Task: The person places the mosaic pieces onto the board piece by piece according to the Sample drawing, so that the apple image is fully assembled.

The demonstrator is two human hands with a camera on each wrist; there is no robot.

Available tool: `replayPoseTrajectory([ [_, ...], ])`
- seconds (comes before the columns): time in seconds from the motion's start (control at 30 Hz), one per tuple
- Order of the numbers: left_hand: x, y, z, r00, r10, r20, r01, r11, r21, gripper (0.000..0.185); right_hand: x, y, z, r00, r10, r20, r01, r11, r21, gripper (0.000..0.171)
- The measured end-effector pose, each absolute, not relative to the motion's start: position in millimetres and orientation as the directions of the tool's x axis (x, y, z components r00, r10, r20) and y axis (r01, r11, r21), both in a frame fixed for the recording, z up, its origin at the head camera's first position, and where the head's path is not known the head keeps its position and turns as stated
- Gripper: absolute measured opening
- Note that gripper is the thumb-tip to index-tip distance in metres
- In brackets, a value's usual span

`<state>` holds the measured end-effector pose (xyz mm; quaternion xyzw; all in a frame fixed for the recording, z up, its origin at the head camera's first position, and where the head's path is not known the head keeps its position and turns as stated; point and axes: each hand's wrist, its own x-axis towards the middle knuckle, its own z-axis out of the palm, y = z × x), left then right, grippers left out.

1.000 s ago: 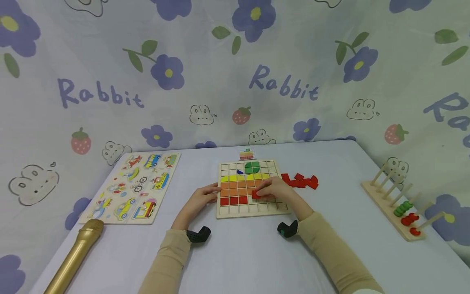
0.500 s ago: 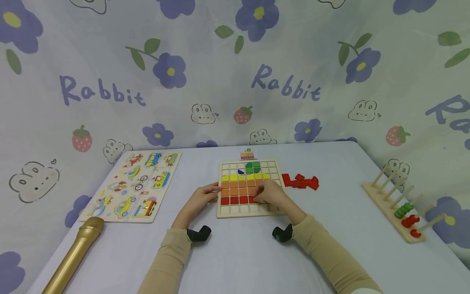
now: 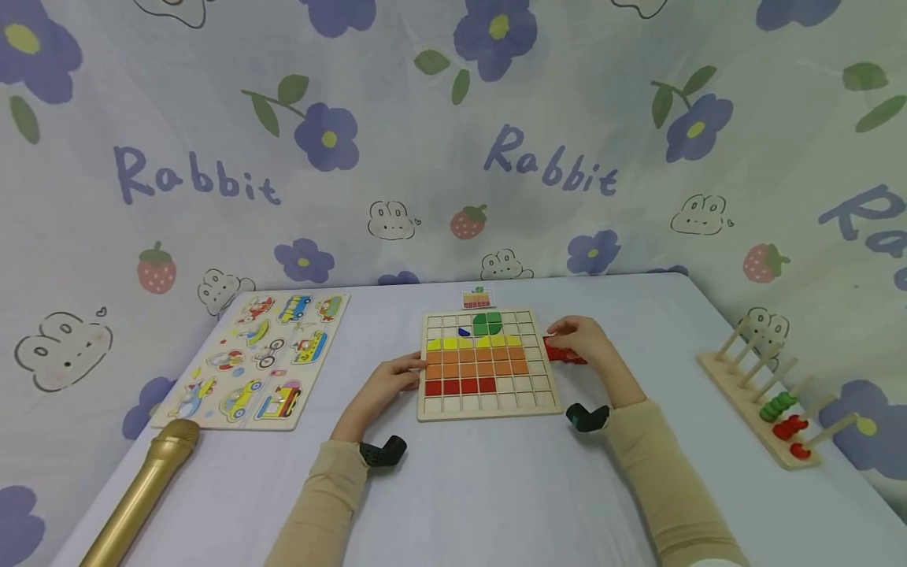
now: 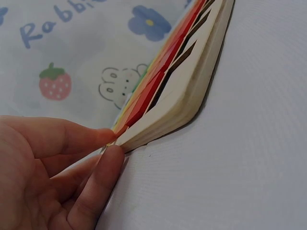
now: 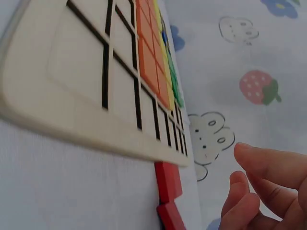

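Observation:
A wooden grid board (image 3: 527, 403) lies on the table, holding a green shape (image 3: 486, 324), a small blue piece, a yellow row, orange rows and a partial red row (image 3: 460, 387). My left hand (image 3: 383, 386) pinches the board's left edge; in the left wrist view the thumb and a finger (image 4: 109, 165) meet at its rim. Just right of the board, my right hand (image 3: 586, 344) is over loose red pieces (image 3: 563, 353), partly covering them. In the right wrist view that hand (image 5: 268, 187) has bent fingers spread apart with nothing between them, near two red blocks (image 5: 168, 184).
Behind the board lies a small pattern card (image 3: 478, 297). To the left are a picture puzzle board (image 3: 237, 394) with vehicles and a gold microphone (image 3: 145, 488). A wooden peg stand (image 3: 751, 402) with green and red beads stands at the right.
My right hand first placed a red square in the red row, then moved right and away to the loose red pieces. The left hand stays at the board's edge.

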<state>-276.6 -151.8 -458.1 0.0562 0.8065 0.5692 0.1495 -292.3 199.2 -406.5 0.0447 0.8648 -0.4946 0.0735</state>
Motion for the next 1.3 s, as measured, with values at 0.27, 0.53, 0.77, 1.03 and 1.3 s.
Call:
replayPoseTrajectory([
  [0.27, -276, -151, -458, -0.951, 0.253, -0.176, -0.082, 0.343, 0.936, 0.032, -304, 217, -421, -0.971, 0.014, -0.239, 0.209, 0.533, -0.82, 0.041],
  [0.53, -275, -149, -461, -0.951, 0.252, -0.177, -0.083, 0.343, 0.936, 0.031, -306, 215, -429, -0.968, 0.02, -0.249, 0.198, 0.664, -0.721, 0.045],
  [0.77, -265, -148, -441, -0.946, 0.273, -0.174, -0.074, 0.341, 0.937, 0.033, -307, 211, -430, -0.982, 0.023, -0.19, 0.157, 0.663, -0.732, 0.036],
  [1.03, -275, -150, -459, -0.952, 0.247, -0.179, -0.085, 0.348, 0.933, 0.031, -305, 212, -431, -0.975, 0.087, -0.205, 0.218, 0.553, -0.804, 0.034],
  [1.3, -274, -150, -456, -0.954, 0.233, -0.189, -0.097, 0.356, 0.929, 0.031, -294, 195, -418, -0.949, -0.045, -0.313, 0.299, 0.197, -0.934, 0.04],
])
